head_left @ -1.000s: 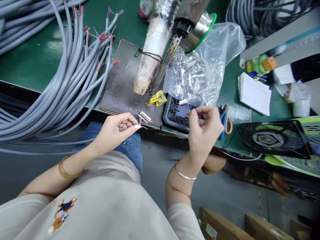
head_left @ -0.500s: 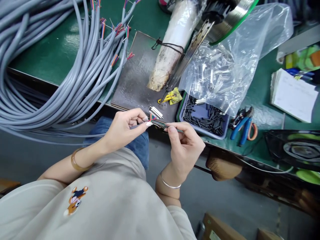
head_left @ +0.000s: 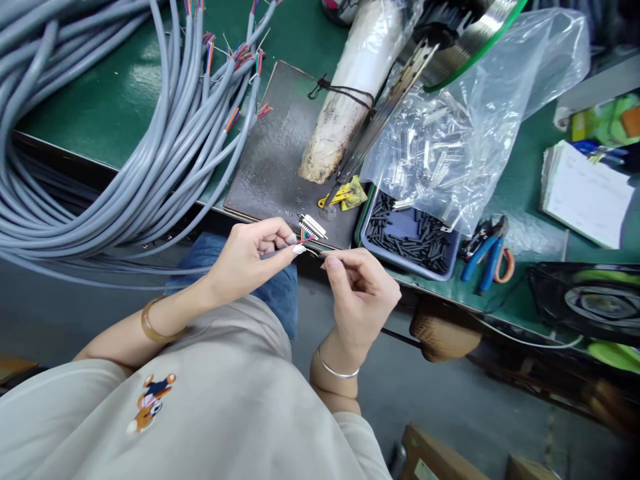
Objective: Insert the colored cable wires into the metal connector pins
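My left hand point(head_left: 255, 257) is closed around the end of a grey cable, fingertips pinched where its coloured wires point(head_left: 307, 236) fan out. Those wires run up to a metal multi-pin connector point(head_left: 313, 227) at the front edge of a dark board. My right hand point(head_left: 360, 290) is closed too, thumb and forefinger pinching the tip of a thin dark wire point(head_left: 314, 252) that stretches from the left fingertips. Whether a small black sleeve is on that wire is too fine to tell. Just beyond the right hand stands a blue tray point(head_left: 438, 272) of short black tubes.
Grey cables point(head_left: 145, 180) with stripped ends cover the left side. A soldering iron point(head_left: 357, 150) points down at the board point(head_left: 273, 153), beside a wrapped white roll point(head_left: 345, 87). To the right are a plastic bag of connectors point(head_left: 425, 147), pliers point(head_left: 490, 260), paper point(head_left: 585, 193) and a solder spool point(head_left: 480, 40).
My right hand has moved a little left, closer to my left hand, so the dark length between them is shorter. The left hand stays almost still.
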The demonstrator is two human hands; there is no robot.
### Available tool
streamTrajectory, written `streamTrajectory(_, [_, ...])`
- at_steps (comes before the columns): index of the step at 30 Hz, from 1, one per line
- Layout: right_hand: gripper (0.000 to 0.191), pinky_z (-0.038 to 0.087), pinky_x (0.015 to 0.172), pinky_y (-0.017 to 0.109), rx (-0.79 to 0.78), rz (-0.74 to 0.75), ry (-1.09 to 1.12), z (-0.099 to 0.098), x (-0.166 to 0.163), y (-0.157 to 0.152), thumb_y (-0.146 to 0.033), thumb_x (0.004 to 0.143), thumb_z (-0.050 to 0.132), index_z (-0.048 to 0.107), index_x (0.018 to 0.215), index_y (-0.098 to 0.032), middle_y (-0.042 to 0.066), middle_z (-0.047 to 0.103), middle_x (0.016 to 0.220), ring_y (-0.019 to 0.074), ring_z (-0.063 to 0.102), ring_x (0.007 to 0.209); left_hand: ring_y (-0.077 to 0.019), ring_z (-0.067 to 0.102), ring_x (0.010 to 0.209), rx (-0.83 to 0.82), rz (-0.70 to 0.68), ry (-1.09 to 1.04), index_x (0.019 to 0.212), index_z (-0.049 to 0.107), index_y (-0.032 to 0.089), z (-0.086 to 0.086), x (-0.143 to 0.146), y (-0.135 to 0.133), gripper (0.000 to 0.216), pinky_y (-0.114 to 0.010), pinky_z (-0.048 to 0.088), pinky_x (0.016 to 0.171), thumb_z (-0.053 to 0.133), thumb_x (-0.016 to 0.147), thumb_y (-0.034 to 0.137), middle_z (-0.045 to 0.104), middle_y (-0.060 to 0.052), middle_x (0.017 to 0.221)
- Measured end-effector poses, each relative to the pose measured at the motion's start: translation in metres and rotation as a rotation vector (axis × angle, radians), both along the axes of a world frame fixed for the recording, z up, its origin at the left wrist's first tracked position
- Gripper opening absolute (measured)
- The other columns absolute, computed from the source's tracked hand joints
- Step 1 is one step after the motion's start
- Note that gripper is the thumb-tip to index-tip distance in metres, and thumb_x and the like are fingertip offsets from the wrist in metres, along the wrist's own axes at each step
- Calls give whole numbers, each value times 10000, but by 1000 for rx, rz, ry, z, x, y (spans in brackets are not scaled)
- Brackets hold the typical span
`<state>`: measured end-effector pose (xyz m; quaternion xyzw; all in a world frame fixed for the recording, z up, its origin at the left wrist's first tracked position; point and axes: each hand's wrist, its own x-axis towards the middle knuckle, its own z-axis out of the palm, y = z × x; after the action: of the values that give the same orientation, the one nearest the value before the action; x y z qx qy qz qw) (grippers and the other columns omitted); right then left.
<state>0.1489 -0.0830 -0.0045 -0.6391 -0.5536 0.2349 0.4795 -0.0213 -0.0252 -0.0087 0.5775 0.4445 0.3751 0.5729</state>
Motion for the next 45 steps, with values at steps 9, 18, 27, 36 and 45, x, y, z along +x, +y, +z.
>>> streamTrajectory(9, [276, 396, 560, 270, 66, 101, -256, -9, -5, 5, -344, 983, 656, 706, 741, -221, -29, 615, 651, 102, 473, 548, -38, 382, 483, 69, -85, 23, 937, 632, 154, -3, -3, -6, 118, -183, 297, 447, 679, 834, 185, 592, 34, 706])
streamTrajectory(18, [289, 380, 500, 282, -12, 33, -213, -1, 11, 12, -436, 958, 660, 755, 1156, -248, 29, 759, 925, 85, 354, 475, -152, 700, 807, 250, -222, -24, 1010, 749, 178, -1, -10, -9, 141, -248, 535, 696, 628, 939, 185, 785, -88, 1003])
streamTrajectory(27, [288, 483, 533, 253, -150, 191, 167, -1, 5, 14, -462, 979, 619, 794, 1073, -253, -3, 731, 767, 124, 597, 583, -139, 669, 753, 416, -180, -43, 900, 695, 182, 2, -8, -10, 34, -238, 492, 617, 669, 921, 178, 767, -74, 929])
streamTrajectory(36, [398, 326, 452, 312, 203, -178, -193, 1, 0, 11, -535, 977, 493, 757, 919, -243, -24, 471, 531, 133, 415, 425, -115, 617, 659, 171, -29, -56, 755, 629, 173, 1, -4, -7, 96, -205, 469, 550, 705, 807, 201, 749, -64, 874])
streamTrajectory(45, [171, 601, 615, 329, 390, -179, 0, -7, -2, 7, -205, 1002, 594, 603, 1140, -306, -11, 794, 978, 184, 782, 760, -127, 623, 673, 101, -19, -56, 755, 624, 174, 1, -2, -2, 87, -230, 495, 608, 689, 805, 204, 709, -43, 790])
